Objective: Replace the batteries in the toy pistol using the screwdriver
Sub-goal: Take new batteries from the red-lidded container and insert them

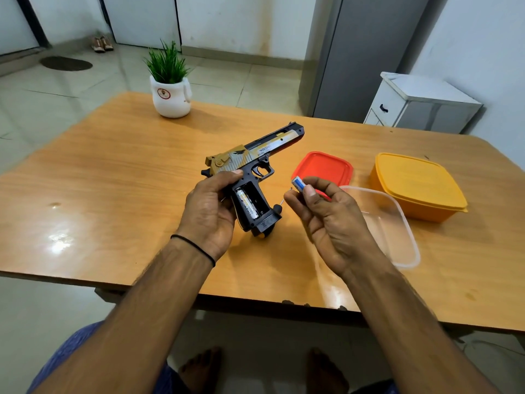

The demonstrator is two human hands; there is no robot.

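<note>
Head view: screwdriver (279, 204) (mostly hidden)

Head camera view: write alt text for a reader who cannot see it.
A person's left hand holds a toy pistol above a wooden table, its grip compartment open with one battery inside, while the right hand pinches a second, blue battery. A red lid, clear container and lidded orange container sit to the right.

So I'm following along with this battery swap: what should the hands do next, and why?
Probably bring the battery pinched in the right hand to the empty slot in the toy pistol grip. The left hand holds the pistol with its compartment open, one cell seated and the neighbouring slot bare.
</note>
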